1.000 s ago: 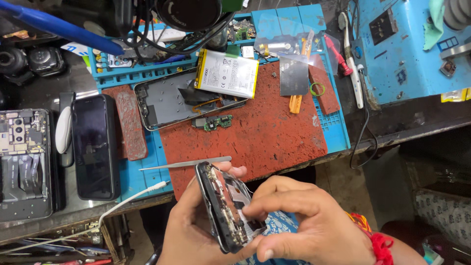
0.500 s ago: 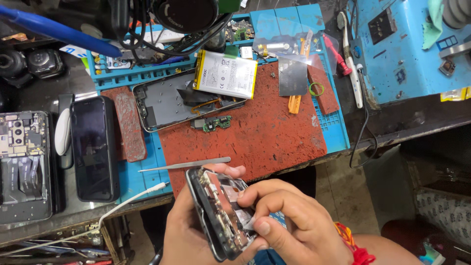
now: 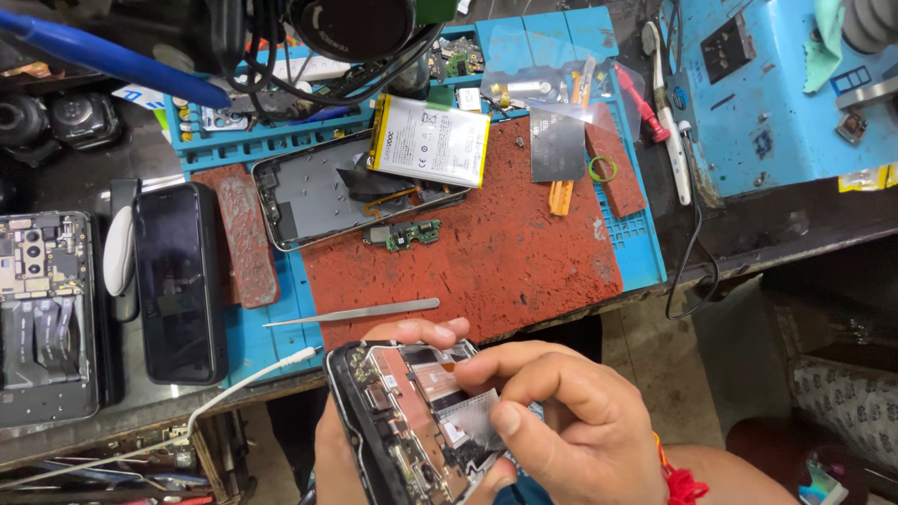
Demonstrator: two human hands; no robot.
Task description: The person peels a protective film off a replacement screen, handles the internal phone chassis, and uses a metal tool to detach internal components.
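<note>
My left hand (image 3: 351, 444) holds an opened phone (image 3: 393, 421) below the bench edge, its black frame toward the left and its bare internals facing up. My right hand (image 3: 561, 421) lies over the phone's right side, thumb and forefinger pinched on a small silvery shield plate (image 3: 472, 421) on the internals. Metal tweezers (image 3: 360, 311) lie on the mat just beyond my fingers.
On the red and blue work mat (image 3: 524, 252) lie another opened phone (image 3: 318, 201), a white battery (image 3: 430, 140), a small green circuit board (image 3: 412, 234) and a dark square part (image 3: 558, 142). A black phone (image 3: 178, 281) and a stripped phone (image 3: 42, 309) lie at the left. A white cable (image 3: 234, 388) crosses the bench edge.
I have tilted the opened phone flatter, so its internals face up. My right hand has shifted left over it and now pinches the silvery plate.
</note>
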